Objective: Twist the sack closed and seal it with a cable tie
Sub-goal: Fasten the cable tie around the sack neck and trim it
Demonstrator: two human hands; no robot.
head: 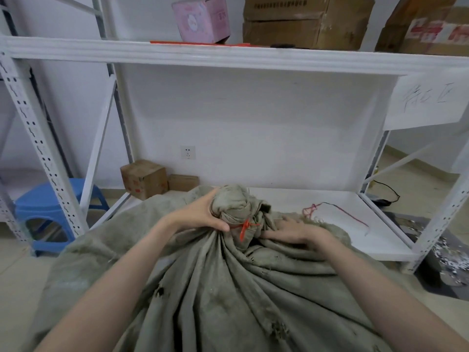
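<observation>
A large grey-green sack [228,288] fills the lower middle of the view, its cloth gathered into folds that run up to a twisted neck [233,201]. A red cable tie [245,228] circles the neck just below the bunched top, its tail hanging down. My left hand [203,212] grips the bunched top from the left, thumb lying near the tie. My right hand [291,231] rests on the sack's cloth to the right of the neck, fingers spread and fairly straight.
A white metal rack surrounds the sack, with its low shelf [330,224] behind it bearing a red cord [337,212]. Cardboard boxes [143,179] stand at the back left, more boxes [307,21] on the upper shelf. A blue stool [48,207] is at left.
</observation>
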